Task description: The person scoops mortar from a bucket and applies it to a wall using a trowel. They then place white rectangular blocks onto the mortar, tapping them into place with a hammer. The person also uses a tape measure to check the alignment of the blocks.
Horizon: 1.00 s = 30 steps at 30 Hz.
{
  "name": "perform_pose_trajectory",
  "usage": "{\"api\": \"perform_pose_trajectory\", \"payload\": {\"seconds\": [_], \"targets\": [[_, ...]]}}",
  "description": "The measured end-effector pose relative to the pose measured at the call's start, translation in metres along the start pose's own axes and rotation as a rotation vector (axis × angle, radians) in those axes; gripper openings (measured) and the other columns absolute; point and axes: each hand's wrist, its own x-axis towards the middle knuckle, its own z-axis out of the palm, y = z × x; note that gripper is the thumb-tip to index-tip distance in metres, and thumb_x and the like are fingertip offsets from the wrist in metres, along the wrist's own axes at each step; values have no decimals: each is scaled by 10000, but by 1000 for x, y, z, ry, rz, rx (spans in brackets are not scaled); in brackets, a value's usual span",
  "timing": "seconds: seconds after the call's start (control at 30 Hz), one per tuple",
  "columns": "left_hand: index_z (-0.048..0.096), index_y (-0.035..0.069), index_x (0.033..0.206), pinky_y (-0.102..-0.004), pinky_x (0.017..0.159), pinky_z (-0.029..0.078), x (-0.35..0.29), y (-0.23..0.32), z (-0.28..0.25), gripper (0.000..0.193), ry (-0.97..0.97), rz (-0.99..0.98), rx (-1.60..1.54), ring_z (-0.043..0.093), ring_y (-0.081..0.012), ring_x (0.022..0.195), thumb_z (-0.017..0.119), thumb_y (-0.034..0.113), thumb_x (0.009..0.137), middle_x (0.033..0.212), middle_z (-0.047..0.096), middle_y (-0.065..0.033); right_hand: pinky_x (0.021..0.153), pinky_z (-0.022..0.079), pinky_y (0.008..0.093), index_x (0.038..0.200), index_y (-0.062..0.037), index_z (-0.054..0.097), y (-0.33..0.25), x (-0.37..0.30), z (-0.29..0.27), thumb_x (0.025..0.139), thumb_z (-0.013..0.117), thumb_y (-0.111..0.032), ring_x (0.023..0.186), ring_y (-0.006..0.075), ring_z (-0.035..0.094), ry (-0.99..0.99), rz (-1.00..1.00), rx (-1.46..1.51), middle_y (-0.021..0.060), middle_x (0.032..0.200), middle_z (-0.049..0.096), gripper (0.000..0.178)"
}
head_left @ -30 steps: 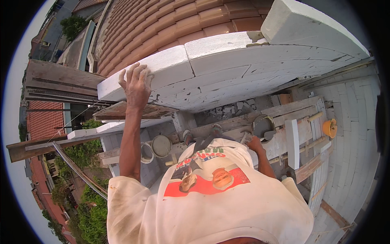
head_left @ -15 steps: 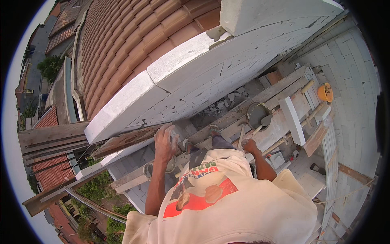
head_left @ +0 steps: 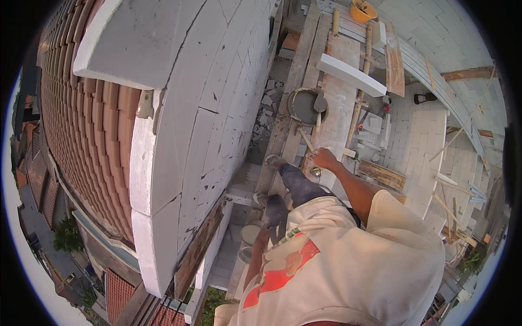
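Note:
My right hand [head_left: 324, 158] is closed round the pale handle of a hammer [head_left: 306, 140] above the plank platform. Close beyond it stands a black tub [head_left: 296, 113] of grey mortar, with a trowel [head_left: 319, 104] resting across its rim. My left hand [head_left: 265, 233] hangs low by my left thigh; its fingers are too dark and covered to make out. To my left rises a white block wall [head_left: 191, 136]. Grey mortar [head_left: 145, 106] lies on its top edge, beside a higher block [head_left: 130, 43].
Long planks [head_left: 305, 49] form the platform underfoot. A loose white block [head_left: 352, 75] lies across them, and an orange bucket [head_left: 362, 11] stands farther off. Rubble [head_left: 266, 103] fills the gap beside the wall. Roof tiles [head_left: 89, 141] slope away on the wall's other side.
My view has swung to the left, so the wall now runs upright in it. My left hand has dropped from beside the wall to my thigh. The right still holds the hammer.

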Motion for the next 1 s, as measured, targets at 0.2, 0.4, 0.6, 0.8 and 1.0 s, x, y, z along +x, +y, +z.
{"api": "perform_pose_trajectory", "payload": {"seconds": [0.2, 0.4, 0.6, 0.8, 1.0], "targets": [[307, -82, 1559, -516, 1195, 347, 22, -18, 44, 961, -23, -232, -15, 423, -523, 1408, 706, 517, 922, 1539, 371, -384, 902, 554, 517, 1107, 89, 649, 28, 2, 53, 938, 687, -369, 1023, 499, 682, -103, 68, 182, 353, 1064, 682, 490], [90, -52, 1614, -583, 1166, 358, 60, -26, 71, 1124, 37, -599, 263, 419, -558, 1392, 720, 552, 906, 1581, 270, -382, 829, 574, 528, 1078, -3, 717, 93, 81, 188, 893, 613, -191, 958, 414, 716, -209, 136, -11, 222, 958, 736, 283], [93, -29, 1612, -625, 1047, 449, 120, -54, 62, 1112, 146, -756, 352, 486, -574, 1290, 705, 576, 906, 1467, 359, -370, 1031, 507, 520, 1230, -34, 689, 167, 225, 306, 850, 653, -214, 1252, 427, 600, -42, 290, 72, 264, 1289, 636, 422], [138, -51, 1589, -617, 1031, 451, 136, -84, 70, 1002, 241, -767, 381, 508, -569, 1252, 675, 507, 951, 1416, 382, -375, 1182, 335, 619, 1454, -268, 591, 187, 339, 317, 868, 647, -214, 1503, 416, 346, -26, 397, -198, 164, 1619, 372, 591], [220, -59, 1553, -623, 986, 460, 125, -98, 77, 938, 318, -698, 453, 517, -564, 1209, 648, 522, 953, 1381, 418, -357, 1154, 381, 607, 1460, -263, 583, 216, 360, 328, 859, 681, -161, 1446, 396, 434, -65, 358, -225, 159, 1583, 409, 617]]}}
